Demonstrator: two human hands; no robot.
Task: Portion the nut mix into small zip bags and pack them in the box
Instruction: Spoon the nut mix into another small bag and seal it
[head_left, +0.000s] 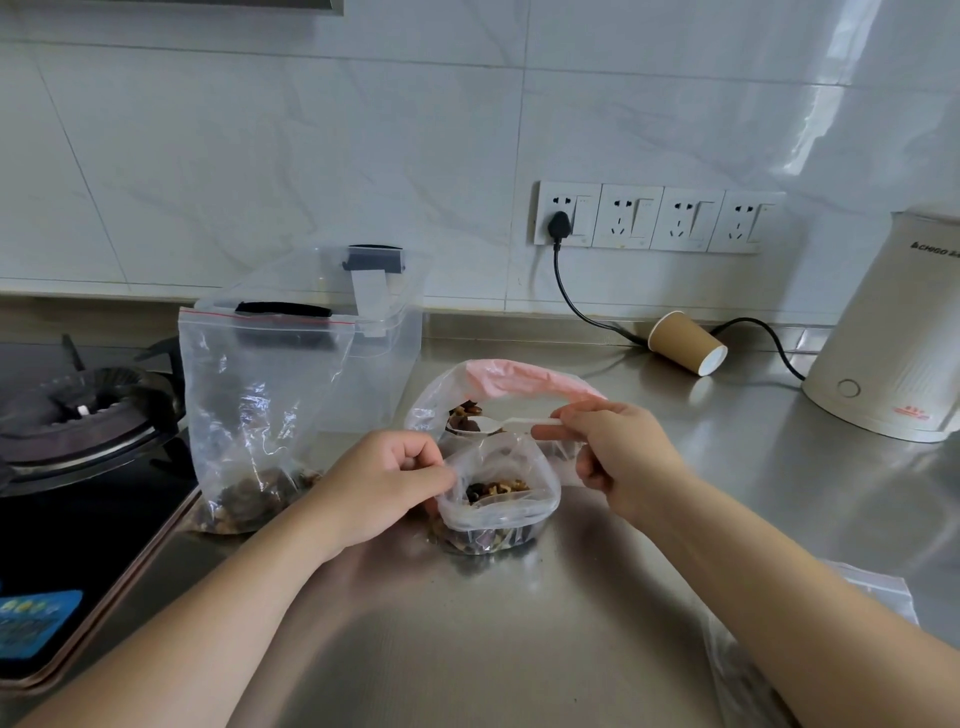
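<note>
Small zip bag (498, 486) upright on counter, mouth open, nut mix at bottom. Behind it, pink-rimmed source bag (519, 382) of nuts w/ white plastic spoon (493, 426) loaded over it. Big zip bag (260, 415) (partly filled) stands left, in front of clear lidded box (384, 332).

We stood in a home kitchen: gas hob (78, 415) at nine o'clock, kettle (893, 332) at two, tiled wall (260, 130), steel counter (519, 649).

The cream-coloured electric kettle (898, 332) at the counter's right end is cut by the right picture edge. A flat clear plastic zip bag (878, 597) near the counter's front right disappears under the right forearm. The black gas hob (78, 415) runs off the left edge.
</note>
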